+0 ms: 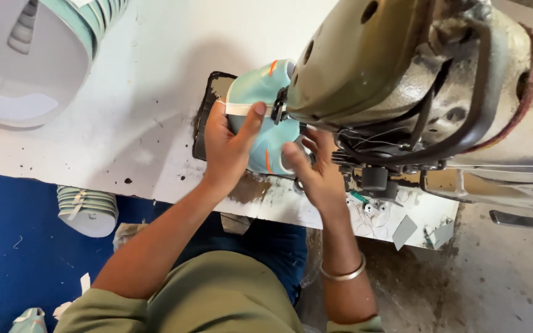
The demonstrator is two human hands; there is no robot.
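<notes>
I see no packages, labels, signs or screens here.
</notes>
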